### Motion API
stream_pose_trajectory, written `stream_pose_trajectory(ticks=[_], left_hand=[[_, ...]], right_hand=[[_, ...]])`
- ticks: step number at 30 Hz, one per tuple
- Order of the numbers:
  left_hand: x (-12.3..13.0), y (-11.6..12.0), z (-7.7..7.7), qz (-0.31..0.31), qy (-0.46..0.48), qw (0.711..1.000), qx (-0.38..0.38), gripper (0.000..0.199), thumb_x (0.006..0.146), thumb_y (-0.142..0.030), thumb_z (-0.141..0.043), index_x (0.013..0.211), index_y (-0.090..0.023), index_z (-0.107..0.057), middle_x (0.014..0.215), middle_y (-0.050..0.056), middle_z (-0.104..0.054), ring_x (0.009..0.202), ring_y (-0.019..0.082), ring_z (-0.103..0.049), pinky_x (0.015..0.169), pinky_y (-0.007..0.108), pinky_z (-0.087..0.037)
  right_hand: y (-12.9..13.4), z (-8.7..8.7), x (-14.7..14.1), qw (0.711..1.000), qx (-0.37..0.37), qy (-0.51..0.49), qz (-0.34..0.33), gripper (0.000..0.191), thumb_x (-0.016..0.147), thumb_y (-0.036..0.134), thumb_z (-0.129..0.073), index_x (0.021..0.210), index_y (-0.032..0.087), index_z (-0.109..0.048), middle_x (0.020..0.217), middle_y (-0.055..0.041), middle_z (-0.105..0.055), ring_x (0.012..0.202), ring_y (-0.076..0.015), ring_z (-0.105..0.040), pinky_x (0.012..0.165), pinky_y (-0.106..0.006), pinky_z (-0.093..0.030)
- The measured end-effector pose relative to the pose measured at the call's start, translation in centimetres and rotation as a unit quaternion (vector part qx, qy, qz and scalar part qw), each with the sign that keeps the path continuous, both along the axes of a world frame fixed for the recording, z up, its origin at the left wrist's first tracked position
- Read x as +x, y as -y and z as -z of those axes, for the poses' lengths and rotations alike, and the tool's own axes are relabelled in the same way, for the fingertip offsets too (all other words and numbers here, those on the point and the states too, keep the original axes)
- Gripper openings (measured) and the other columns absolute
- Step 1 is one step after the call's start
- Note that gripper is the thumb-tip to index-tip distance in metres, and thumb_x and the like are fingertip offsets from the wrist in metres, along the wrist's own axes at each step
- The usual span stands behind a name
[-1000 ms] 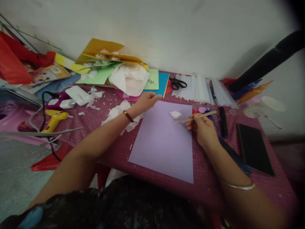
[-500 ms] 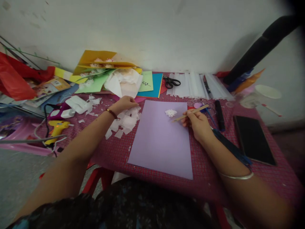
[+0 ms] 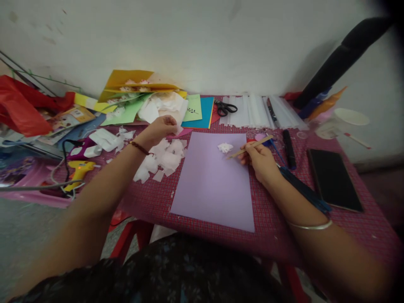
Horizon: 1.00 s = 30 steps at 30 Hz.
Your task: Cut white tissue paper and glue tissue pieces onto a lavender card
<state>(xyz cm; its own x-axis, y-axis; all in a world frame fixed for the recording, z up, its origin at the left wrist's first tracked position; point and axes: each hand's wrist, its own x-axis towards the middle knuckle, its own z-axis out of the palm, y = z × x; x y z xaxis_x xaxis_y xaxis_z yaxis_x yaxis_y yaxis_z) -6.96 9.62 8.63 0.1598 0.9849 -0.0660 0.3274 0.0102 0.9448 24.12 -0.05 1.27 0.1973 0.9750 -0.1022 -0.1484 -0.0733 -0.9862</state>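
A purple sheet [image 3: 214, 185] lies on the red checked table, with a small white paper tuft [image 3: 225, 147] near its top. My right hand [image 3: 257, 160] grips a thin wooden stick [image 3: 251, 146] over the sheet's right edge, its tip just below the tuft. Over the left pile, my left hand [image 3: 164, 126] has its fingers pinched on a small white paper piece [image 3: 179, 131]. Beneath and beside it are many loose white paper pieces [image 3: 168, 160].
Coloured cards [image 3: 206, 110], black scissors [image 3: 224, 108] and clear plastic strips [image 3: 252, 110] line the wall side. At left is a yellow glue gun [image 3: 79, 171]. A black tablet [image 3: 334, 179], a black marker [image 3: 289, 149] and a white cup [image 3: 350, 117] stand or lie at right.
My left hand has risen away from the pile, slightly up and to the left, and a white piece now shows at its fingertips. My right hand has barely moved.
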Motion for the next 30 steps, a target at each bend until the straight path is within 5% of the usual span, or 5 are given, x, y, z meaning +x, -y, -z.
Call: stream_pose_trajectory(ticks=[6, 14, 22, 30], left_hand=[[1.1, 1.2, -0.9, 0.071, 0.005, 0.997, 0.001, 0.04, 0.064, 0.0, -0.064, 0.101, -0.018, -0.06, 0.058, -0.007, -0.055, 0.048, 0.007, -0.043, 0.05, 0.022, -0.031], [6.5, 2.2, -0.8, 0.153, 0.022, 0.988, 0.018, 0.016, 0.064, -0.005, -0.072, 0.07, -0.016, -0.061, 0.066, 0.0, -0.063, 0.061, 0.011, -0.057, 0.06, 0.026, -0.043], [10.9, 0.3, 3.4, 0.126, 0.173, 0.974, 0.073, 0.016, 0.06, -0.012, -0.075, 0.064, -0.015, -0.06, 0.081, 0.0, -0.063, 0.074, 0.008, -0.055, 0.069, 0.021, -0.042], [10.3, -0.6, 6.5, 0.09, 0.233, 0.967, -0.055, 0.026, 0.061, -0.008, -0.079, 0.078, -0.016, -0.06, 0.072, -0.004, -0.059, 0.06, 0.007, -0.055, 0.06, 0.022, -0.046]], right_hand=[[0.0, 0.0, 0.1, 1.0, 0.006, -0.009, 0.0, 0.02, 0.088, 0.034, -0.067, 0.076, 0.019, -0.063, 0.054, 0.0017, -0.064, 0.042, -0.0088, -0.054, 0.043, -0.019, -0.045], [-0.1, -0.2, 0.4, 1.0, 0.015, -0.002, 0.02, 0.025, 0.086, 0.042, -0.069, 0.078, 0.02, -0.059, 0.056, 0.0031, -0.064, 0.037, -0.0082, -0.052, 0.04, -0.02, -0.042], [0.0, -0.4, 0.0, 1.0, -0.003, 0.009, 0.018, 0.019, 0.089, 0.035, -0.065, 0.08, 0.02, -0.058, 0.058, 0.0025, -0.067, 0.037, -0.0077, -0.051, 0.039, -0.019, -0.039], [-0.7, 0.0, 0.0, 0.998, 0.007, 0.055, 0.009, 0.015, 0.088, 0.035, -0.064, 0.086, 0.021, -0.058, 0.07, -0.001, -0.073, 0.037, -0.0088, -0.053, 0.034, -0.021, -0.033]])
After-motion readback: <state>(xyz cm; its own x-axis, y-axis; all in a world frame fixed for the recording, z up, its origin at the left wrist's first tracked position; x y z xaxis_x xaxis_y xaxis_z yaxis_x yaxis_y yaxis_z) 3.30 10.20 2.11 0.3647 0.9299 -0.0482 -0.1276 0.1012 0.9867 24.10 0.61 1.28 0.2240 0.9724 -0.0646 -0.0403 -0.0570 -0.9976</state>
